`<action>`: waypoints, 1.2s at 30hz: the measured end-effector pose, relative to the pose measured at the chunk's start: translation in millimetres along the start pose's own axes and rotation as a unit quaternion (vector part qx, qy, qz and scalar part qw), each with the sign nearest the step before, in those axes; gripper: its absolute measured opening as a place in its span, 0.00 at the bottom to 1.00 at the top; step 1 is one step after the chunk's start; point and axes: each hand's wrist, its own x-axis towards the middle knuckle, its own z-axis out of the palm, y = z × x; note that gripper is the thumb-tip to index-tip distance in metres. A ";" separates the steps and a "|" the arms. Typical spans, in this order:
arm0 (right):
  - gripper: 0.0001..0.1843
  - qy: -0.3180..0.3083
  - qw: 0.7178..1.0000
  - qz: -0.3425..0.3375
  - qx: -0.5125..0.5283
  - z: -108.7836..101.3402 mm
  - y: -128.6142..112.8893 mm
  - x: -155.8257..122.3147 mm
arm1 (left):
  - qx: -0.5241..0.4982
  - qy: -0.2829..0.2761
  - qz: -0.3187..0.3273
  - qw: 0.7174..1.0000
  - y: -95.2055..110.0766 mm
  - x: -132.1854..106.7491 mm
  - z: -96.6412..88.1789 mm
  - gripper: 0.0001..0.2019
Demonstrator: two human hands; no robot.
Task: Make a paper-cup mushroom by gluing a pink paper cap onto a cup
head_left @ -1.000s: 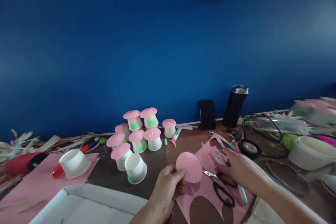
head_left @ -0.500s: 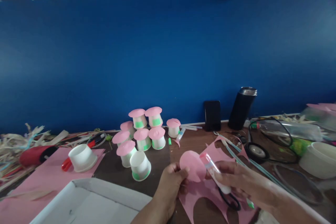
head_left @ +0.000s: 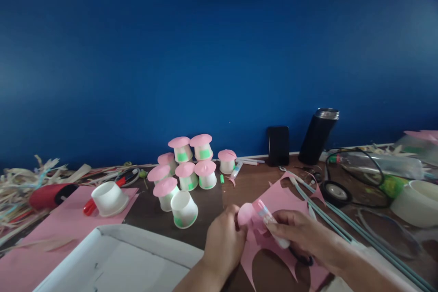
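My left hand pinches a pink paper circle, which looks tilted and bent in its fingers. A glue stick with a pink end and a white body is gripped in my right hand, its pink end against or just over the paper. Cut pink paper scraps with curved edges lie under both hands. A black loop, mostly covered, shows below my right hand. Left of my hands stands a bare white paper cup, in front of several cups topped with pink discs.
A white box lid occupies the near left, with pink sheets and another white cup beyond it. A black flask, a phone-like black slab, cables and a plastic bottle stand or lie at right.
The pink circle has turned and bent in my left hand. My right hand has brought the glue stick slightly left, onto or over the paper. The view has tipped down a little.
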 end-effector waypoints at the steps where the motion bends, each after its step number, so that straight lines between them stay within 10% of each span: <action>1: 0.30 0.002 1.000 0.000 0.006 0.7 0.6 0.4 | 0.034 -0.003 0.015 0.999 -1.2 -1.5 0.4 0.08; 8: 0.30 -0.001 0.999 0.002 0.046 4.2 1.6 2.7 | 0.231 0.036 0.130 0.964 -3.9 -7.7 -1.5 0.30; 15: 0.29 0.009 0.998 -0.004 0.061 8.1 -1.7 1.3 | 0.270 -0.069 0.213 0.937 1.5 -2.5 -0.9 0.11; 36: 0.19 0.059 0.990 -0.126 -0.034 13.0 1.2 0.2 | 0.247 0.003 0.208 0.946 -7.6 7.5 2.0 0.12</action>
